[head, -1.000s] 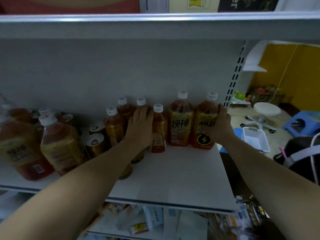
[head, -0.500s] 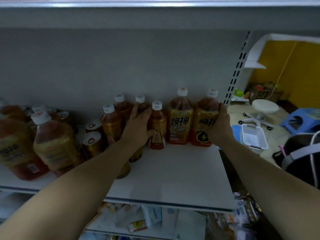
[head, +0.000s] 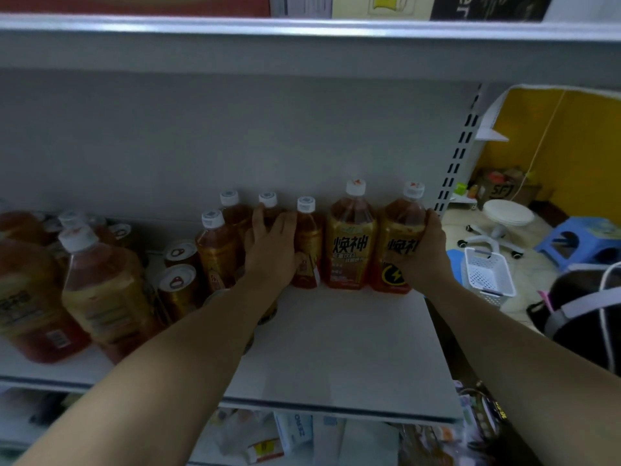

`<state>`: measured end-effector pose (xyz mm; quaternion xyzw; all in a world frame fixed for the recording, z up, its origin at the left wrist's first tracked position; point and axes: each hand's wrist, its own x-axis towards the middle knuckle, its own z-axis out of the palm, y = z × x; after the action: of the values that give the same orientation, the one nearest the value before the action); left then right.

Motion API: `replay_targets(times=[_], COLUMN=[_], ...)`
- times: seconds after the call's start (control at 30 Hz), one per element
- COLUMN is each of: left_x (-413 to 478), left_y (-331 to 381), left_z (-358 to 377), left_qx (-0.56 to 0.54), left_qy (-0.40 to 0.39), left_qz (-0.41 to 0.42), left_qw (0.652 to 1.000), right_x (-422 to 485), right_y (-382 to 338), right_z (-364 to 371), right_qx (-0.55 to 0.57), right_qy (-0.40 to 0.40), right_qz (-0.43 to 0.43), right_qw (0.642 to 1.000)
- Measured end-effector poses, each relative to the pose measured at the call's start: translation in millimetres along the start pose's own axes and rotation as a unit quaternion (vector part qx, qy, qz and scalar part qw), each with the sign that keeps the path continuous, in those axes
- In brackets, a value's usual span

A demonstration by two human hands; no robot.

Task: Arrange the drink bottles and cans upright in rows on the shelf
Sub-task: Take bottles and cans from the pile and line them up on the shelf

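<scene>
Standing upright at the row's right end, a large bottle (head: 396, 223) is gripped by the right hand (head: 424, 255). The left hand (head: 268, 253) presses, fingers straight, against small bottles (head: 307, 237) further left.

Right of the right hand (head: 421, 250) stands a white slotted basket (head: 489, 275). Beyond it are a round white stool on castors (head: 507, 213) and, farther right, a blue plastic stool (head: 578, 240), both before a yellow wall (head: 571, 146). A dark bag (head: 584, 317) with a white strap lies nearer. Well below the left hand (head: 272, 250), cartons and packets (head: 295, 432) lie jumbled.
</scene>
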<state>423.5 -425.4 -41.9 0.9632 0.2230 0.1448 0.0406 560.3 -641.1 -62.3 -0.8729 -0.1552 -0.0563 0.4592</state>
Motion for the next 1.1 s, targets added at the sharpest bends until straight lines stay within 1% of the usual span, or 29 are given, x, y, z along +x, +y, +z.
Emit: replay_targets(times=[0.1, 0.17, 0.3, 0.37, 0.4, 0.43, 0.5, 0.57, 0.6, 0.63, 0.73, 0.8, 0.83, 0.93, 0.97, 1.03, 1.1], left_x=[3.5, 4.8, -4.0, -10.6, -16.6, -23.7, -42.3, -68.4, -80.2, -92.4, -124.4, -145.0, -153.8, -173.7, -177.2, -183.7, -188.8], left_y=[11.3, 12.0, -2.5, -11.2, -15.0, -18.6, -26.3, -30.9, -35.2, -40.3, -63.4, -82.7, -94.8, -133.3, -147.9, -173.3, -198.7], left_z=[-0.1, 1.4, -8.5, -21.6, -30.1, -38.3, -53.2, -68.9, -74.8, -81.1, -97.4, -108.9, -113.3, -125.8, -127.8, -133.9, -140.3], left_qx=[-0.007, -0.022, -0.042, -0.074, -0.104, -0.139, -0.193, -0.186, -0.165, -0.146, -0.159, -0.155, -0.155, -0.155, -0.160, -0.155, -0.141], left_qy=[-0.002, -0.018, -0.062, -0.095, -0.114, -0.128, -0.123, -0.135, -0.135, -0.130, -0.120, -0.114, -0.113, -0.078, -0.065, -0.036, 0.002], left_qz=[-0.024, -0.024, 0.024, 0.037, 0.042, 0.047, 0.037, 0.022, 0.022, 0.019, 0.004, 0.014, 0.002, -0.034, -0.046, -0.044, -0.045], left_qw=[1.000, 0.999, 0.997, 0.992, 0.987, 0.981, 0.973, 0.973, 0.977, 0.981, 0.980, 0.981, 0.981, 0.984, 0.984, 0.986, 0.989], right_x=[0.2, -0.6, -1.0, 0.7, 0.0, -2.6, -13.0, -26.6, -33.5, -40.8, -58.9, -73.4, -80.5, -100.2, -106.9, -120.4, -135.1], right_y=[-2.0, -5.0, -19.3, -26.5, -31.0, -35.7, -44.5, -55.3, -61.5, -68.9, -93.1, -110.7, -119.9, -150.7, -163.0, -187.5, -212.0], right_z=[-1.0, -4.4, -19.8, -29.8, -33.7, -35.3, -32.4, -23.2, -16.7, -10.0, 13.2, 31.6, 41.2, 67.4, 76.2, 95.3, 116.9], right_qx=[-0.007, -0.019, -0.061, -0.085, -0.097, -0.111, -0.139, -0.173, -0.187, -0.198, -0.196, -0.188, -0.189, -0.192, -0.194, -0.182, -0.142], right_qy=[-0.006, -0.019, -0.079, -0.112, -0.115, -0.105, -0.064, -0.017, -0.014, -0.031, -0.109, -0.157, -0.176, -0.220, -0.231, -0.242, -0.246], right_qz=[0.008, 0.014, 0.020, 0.026, 0.022, 0.008, -0.033, -0.085, -0.112, -0.136, -0.200, -0.206, -0.202, -0.206, -0.209, -0.217, -0.222], right_qw=[1.000, 1.000, 0.995, 0.990, 0.988, 0.988, 0.988, 0.981, 0.976, 0.970, 0.954, 0.947, 0.945, 0.934, 0.930, 0.928, 0.933])
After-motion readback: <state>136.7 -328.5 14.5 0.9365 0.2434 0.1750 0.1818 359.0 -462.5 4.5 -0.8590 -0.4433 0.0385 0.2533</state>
